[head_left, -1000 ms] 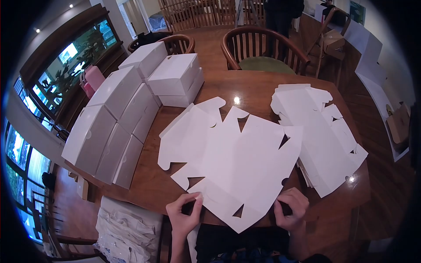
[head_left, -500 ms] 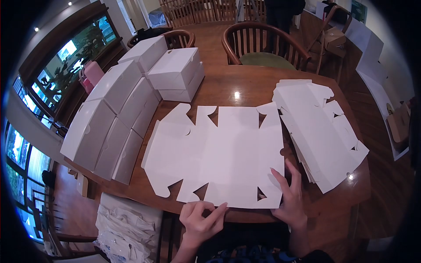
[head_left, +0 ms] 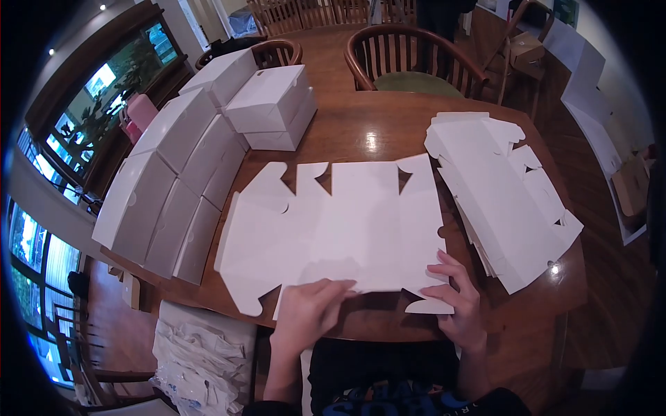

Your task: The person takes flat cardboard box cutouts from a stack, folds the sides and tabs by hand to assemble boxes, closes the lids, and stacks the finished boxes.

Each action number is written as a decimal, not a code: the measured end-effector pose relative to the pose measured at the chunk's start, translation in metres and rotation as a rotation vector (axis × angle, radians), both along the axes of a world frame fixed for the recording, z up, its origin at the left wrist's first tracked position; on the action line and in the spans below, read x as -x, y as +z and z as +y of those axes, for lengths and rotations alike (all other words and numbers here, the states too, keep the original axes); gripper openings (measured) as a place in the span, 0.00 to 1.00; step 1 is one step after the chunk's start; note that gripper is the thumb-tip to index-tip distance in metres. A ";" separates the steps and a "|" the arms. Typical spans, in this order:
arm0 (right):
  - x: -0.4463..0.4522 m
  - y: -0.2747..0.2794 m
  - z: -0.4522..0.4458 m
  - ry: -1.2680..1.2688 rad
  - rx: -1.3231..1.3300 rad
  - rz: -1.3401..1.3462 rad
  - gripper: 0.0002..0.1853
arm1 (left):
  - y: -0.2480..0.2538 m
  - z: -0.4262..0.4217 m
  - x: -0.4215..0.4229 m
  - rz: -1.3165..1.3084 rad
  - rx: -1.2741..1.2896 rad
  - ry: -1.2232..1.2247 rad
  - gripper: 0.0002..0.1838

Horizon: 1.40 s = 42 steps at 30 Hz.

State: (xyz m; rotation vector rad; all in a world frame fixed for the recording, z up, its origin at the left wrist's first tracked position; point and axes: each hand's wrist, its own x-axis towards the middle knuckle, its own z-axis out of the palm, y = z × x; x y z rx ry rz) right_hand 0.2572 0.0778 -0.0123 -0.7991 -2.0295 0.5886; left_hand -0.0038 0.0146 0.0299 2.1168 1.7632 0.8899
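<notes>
A flat white cardboard box blank (head_left: 364, 222) lies spread across the table in front of me, its cut tabs along the far and near sides. My left hand (head_left: 309, 313) is closed at the near edge, fingertips against the near flap, which is bent along its crease. At the near right corner, my right hand (head_left: 456, 295) has a small tab between its fingers, with the thumb and index finger over the panel. Part of the near flap is hidden behind my left hand.
Folded white boxes (head_left: 177, 132) are stacked on the left of the wooden table (head_left: 371, 128). More flat blanks (head_left: 503, 201) lie in a pile on the right. A wooden chair (head_left: 416, 62) stands at the far side, and a person's dark-clothed legs (head_left: 437, 41) show behind it.
Both hands have bent the near flap along its crease. My left hand has moved up and slightly left, and my right-hand fingers have come onto the corner tab. The view has shifted slightly.
</notes>
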 end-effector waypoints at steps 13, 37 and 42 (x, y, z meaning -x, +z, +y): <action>0.009 0.001 -0.004 -0.158 -0.114 0.216 0.13 | 0.007 0.023 -0.027 -0.094 0.051 -0.036 0.02; 0.026 0.006 -0.013 -0.314 -0.257 0.239 0.12 | -0.005 0.018 -0.049 -0.080 -0.042 -0.121 0.09; 0.027 0.006 -0.014 -0.278 -0.277 0.260 0.12 | -0.005 0.018 -0.048 -0.127 -0.023 -0.122 0.10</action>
